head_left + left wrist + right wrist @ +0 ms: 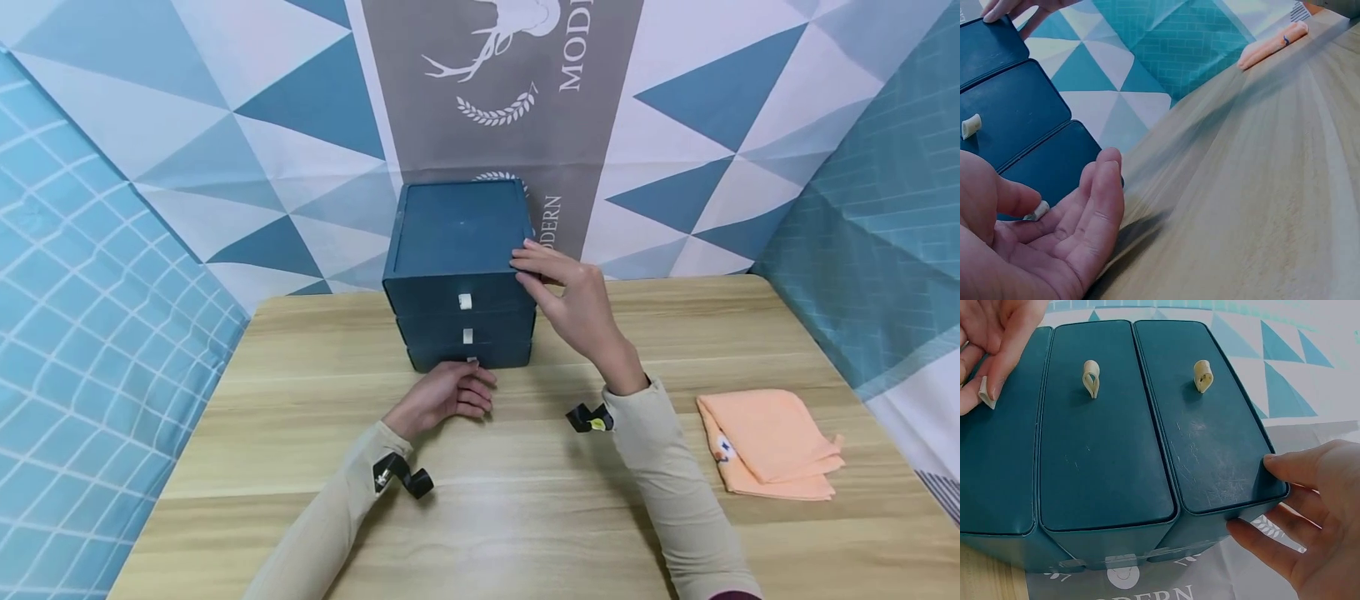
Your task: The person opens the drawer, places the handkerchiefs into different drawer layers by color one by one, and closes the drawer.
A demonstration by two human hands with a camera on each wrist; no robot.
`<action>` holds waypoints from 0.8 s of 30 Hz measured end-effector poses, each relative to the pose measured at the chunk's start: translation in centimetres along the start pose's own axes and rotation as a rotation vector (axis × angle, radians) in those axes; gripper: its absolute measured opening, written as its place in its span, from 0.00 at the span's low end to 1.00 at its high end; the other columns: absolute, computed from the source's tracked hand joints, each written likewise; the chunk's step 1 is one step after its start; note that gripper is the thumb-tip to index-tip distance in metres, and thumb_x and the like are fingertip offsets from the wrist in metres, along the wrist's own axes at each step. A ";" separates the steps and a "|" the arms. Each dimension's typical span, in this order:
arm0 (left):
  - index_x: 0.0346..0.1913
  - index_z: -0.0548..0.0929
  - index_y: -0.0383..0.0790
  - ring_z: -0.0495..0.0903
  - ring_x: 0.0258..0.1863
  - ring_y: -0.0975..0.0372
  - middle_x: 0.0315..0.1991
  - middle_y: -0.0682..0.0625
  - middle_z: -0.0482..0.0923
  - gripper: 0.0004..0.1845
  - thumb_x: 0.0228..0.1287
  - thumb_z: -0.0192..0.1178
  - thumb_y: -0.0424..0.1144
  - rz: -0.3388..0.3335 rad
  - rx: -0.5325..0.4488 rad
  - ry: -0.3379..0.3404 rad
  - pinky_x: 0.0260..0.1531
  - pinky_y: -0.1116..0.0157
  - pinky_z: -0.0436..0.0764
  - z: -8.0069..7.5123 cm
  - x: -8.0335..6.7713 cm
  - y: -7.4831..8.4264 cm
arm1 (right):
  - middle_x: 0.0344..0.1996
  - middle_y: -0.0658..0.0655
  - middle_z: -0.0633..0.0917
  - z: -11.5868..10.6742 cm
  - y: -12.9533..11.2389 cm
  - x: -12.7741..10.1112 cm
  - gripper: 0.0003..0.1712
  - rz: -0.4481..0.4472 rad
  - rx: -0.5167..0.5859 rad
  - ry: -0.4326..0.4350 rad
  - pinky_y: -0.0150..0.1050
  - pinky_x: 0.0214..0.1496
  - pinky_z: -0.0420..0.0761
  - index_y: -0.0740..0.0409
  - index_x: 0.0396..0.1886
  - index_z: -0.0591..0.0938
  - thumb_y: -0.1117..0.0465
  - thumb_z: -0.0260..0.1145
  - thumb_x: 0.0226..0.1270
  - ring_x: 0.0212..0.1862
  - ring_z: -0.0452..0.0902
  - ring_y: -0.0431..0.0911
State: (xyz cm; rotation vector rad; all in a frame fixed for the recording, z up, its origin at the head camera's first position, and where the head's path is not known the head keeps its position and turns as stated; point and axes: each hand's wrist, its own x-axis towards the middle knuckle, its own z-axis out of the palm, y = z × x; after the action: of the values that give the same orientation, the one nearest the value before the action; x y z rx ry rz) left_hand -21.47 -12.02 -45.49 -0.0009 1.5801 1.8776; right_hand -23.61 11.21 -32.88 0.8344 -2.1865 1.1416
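A dark blue chest of three small drawers stands at the back of the table, all its drawers closed. Each drawer front carries a small pale loop tab, like the middle tab. Down at the lowest drawer, my left hand pinches the bottom tab between thumb and index finger, its other fingers loosely bent. My right hand grips the chest's upper right corner, with the thumb on the front edge of the top drawer and the fingers over the top and side.
A folded peach cloth lies on the right side of the wooden table. Patterned fabric hangs right behind the chest, and blue tiled-print sheets flank both sides. Each wrist wears a black camera mount.
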 end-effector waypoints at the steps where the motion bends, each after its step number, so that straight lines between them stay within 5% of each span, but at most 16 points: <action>1: 0.58 0.76 0.23 0.85 0.29 0.59 0.32 0.44 0.84 0.24 0.82 0.41 0.42 0.001 -0.002 0.009 0.35 0.61 0.86 0.0 -0.1 -0.1 | 0.56 0.54 0.85 0.1 0.0 0.0 0.13 -0.002 0.005 -0.001 0.39 0.53 0.82 0.59 0.52 0.87 0.65 0.68 0.68 0.66 0.73 0.42; 24: 0.57 0.75 0.22 0.85 0.30 0.59 0.33 0.44 0.83 0.25 0.82 0.41 0.43 -0.007 0.048 -0.022 0.37 0.61 0.86 0.6 -1.8 -0.7 | 0.56 0.54 0.84 0.1 -0.4 0.2 0.14 0.010 0.002 -0.006 0.40 0.52 0.83 0.58 0.52 0.87 0.64 0.68 0.68 0.67 0.72 0.41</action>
State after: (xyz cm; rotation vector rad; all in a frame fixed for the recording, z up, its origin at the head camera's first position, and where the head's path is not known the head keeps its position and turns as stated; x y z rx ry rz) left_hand -19.47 -12.38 -45.21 0.0350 1.6073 1.8282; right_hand -23.47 10.93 -32.63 0.8295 -2.1974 1.1473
